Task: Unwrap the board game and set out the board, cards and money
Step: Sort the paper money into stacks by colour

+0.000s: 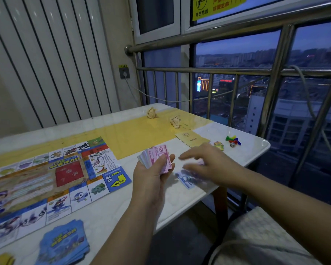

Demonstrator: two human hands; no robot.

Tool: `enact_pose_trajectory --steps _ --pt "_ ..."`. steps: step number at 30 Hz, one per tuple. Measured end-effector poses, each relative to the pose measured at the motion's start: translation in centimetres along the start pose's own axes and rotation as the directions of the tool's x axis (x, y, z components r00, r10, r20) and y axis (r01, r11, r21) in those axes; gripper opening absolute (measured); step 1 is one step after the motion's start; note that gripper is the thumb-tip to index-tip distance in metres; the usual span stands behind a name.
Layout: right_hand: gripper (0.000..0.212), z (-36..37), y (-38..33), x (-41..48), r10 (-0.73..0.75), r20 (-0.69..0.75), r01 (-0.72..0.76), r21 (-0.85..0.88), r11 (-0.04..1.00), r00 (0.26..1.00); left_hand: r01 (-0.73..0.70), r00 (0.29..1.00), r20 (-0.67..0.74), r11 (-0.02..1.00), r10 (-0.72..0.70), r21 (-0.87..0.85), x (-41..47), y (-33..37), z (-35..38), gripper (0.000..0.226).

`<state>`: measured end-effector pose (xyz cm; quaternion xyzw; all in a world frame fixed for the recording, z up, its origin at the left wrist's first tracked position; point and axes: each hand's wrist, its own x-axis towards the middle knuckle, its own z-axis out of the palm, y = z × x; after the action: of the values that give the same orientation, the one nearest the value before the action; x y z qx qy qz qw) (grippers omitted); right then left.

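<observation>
**Head view, sorting the money.** The board (46, 180) lies unfolded and flat on the left of the tabletop (180, 199), so that step appears done. A deck of blue cards (63, 243) sits just in front of the board, loosely squared.

The left grip (153, 175) is curled round a thick stack of money (157, 157), thumb pressed on the pink top note. The stack is held fanned above the tabletop, probably so that single notes can be peeled off by colour.

The right grip (208, 163) hovers palm down, fingers extended, over a few blue notes (185, 179) lying flat near the right edge. This looks like the start of 1 denomination pile.

Set well apart at the far right, likely to keep the sorting area free, are:
- a yellow leaflet (191, 138)
- coloured pawns (233, 139)
- 1 die (232, 144)
- 2 crumpled paper balls (152, 112), apparently discarded wrapping, at the far edge

**Limits of the view.**
- The right grip is motion-blurred. Whether it pinches a note or merely presses the pile cannot be told.
- Its palm hides part of the blue notes, and a pinkish patch beneath it is unreadable.
- The board's left side and the blue deck are cut off by the frame.
- A yellow stack (0, 260) shows only 1 corner at the bottom left.
- A small colourful piece (218, 145) near the pawns is too small to identify.
</observation>
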<state>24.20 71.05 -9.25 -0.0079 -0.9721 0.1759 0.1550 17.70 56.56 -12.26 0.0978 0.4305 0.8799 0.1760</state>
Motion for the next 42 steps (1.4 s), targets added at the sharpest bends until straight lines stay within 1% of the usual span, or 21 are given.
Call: enact_pose_trajectory --steps 1,2,3,4,5,7,9,13,16,19,21,24,27,31,34,38,42 --pt "0.027 -0.5 -0.2 0.2 0.056 -0.075 -0.046 0.136 0.990 0.996 0.005 1.000 0.013 1.000 -0.005 0.008 0.0 0.0 0.0 0.028" --pt "0.023 -1.0 -0.7 0.4 0.112 -0.103 -0.078 0.287 0.955 0.988 0.010 1.000 0.028 0.999 -0.011 0.031 -0.1 0.0 0.1 0.025" --pt "0.019 -1.3 -1.2 0.7 0.153 -0.088 -0.103 0.420 0.902 0.984 0.012 0.999 0.049 0.998 -0.016 0.066 -0.1 0.0 0.2 0.023" --pt "0.015 -1.3 -1.7 1.0 0.176 -0.051 -0.126 0.508 0.852 0.983 0.011 0.997 0.077 0.995 -0.019 0.100 -0.2 -0.1 0.2 0.022" --pt "0.012 -1.2 -2.3 1.3 0.183 -0.018 -0.144 0.538 0.831 0.983 0.008 0.994 0.106 0.992 -0.021 0.124 -0.2 -0.1 0.3 0.023" --pt "0.009 -0.7 -2.8 1.8 0.189 0.003 -0.164 0.511 0.844 0.982 0.002 0.991 0.133 0.991 -0.020 0.134 -0.3 -0.2 0.2 0.023" --pt "0.007 -0.8 -2.7 2.0 0.225 0.001 -0.193 0.515 0.835 0.974 0.017 0.994 0.106 0.995 -0.027 0.100 -0.2 -0.1 0.1 0.021" --pt "0.006 -2.9 -0.7 1.9 0.384 -0.029 -0.290 0.606 0.741 0.923 0.152 0.987 -0.033 0.979 -0.158 -0.137 0.3 0.5 0.1 0.020" --pt "0.012 -4.4 2.0 1.4 0.485 -0.043 -0.374 0.579 0.725 0.873 0.206 0.972 -0.067 0.953 -0.226 -0.221 0.5 0.8 0.1 0.016" --pt "0.009 -4.4 3.6 0.5 0.532 -0.046 -0.443 0.496 0.746 0.845 0.205 0.971 -0.078 0.956 -0.225 -0.208 0.6 0.7 0.2 0.020" --pt "0.009 -3.5 3.1 0.1 0.493 -0.026 -0.426 0.466 0.776 0.870 0.165 0.981 -0.074 0.974 -0.178 -0.154 0.6 0.3 0.2 0.029" --pt "0.018 -0.9 1.0 0.1 0.374 0.032 -0.361 0.352 0.864 0.927 0.094 0.992 -0.074 0.993 -0.099 -0.072 0.5 0.0 0.0 0.036" --pt "0.021 1.1 -0.3 0.4 0.318 0.012 -0.309 0.267 0.913 0.948 0.045 0.994 -0.097 0.998 -0.049 -0.047 0.3 0.0 -0.4 0.040" --pt "0.020 -0.6 0.5 0.4 0.343 -0.035 -0.320 0.283 0.904 0.939 0.023 0.993 -0.112 0.999 -0.028 -0.043 0.3 0.1 -0.5 0.039" --pt "0.020 -2.6 2.6 0.3 0.413 -0.104 -0.369 0.292 0.882 0.905 0.017 0.993 -0.114 0.999 -0.022 -0.045 0.4 0.1 -0.4 0.038" --pt "0.020 -2.1 4.3 0.1 0.468 -0.043 -0.457 0.156 0.876 0.883 0.028 0.994 -0.101 0.998 -0.032 -0.048 0.5 0.0 -0.4 0.038" --pt "0.023 -0.7 4.6 -0.1 0.499 -0.019 -0.499 0.012 0.867 0.866 0.025 0.995 -0.090 0.998 -0.031 -0.061 0.3 0.1 -0.3 0.038"
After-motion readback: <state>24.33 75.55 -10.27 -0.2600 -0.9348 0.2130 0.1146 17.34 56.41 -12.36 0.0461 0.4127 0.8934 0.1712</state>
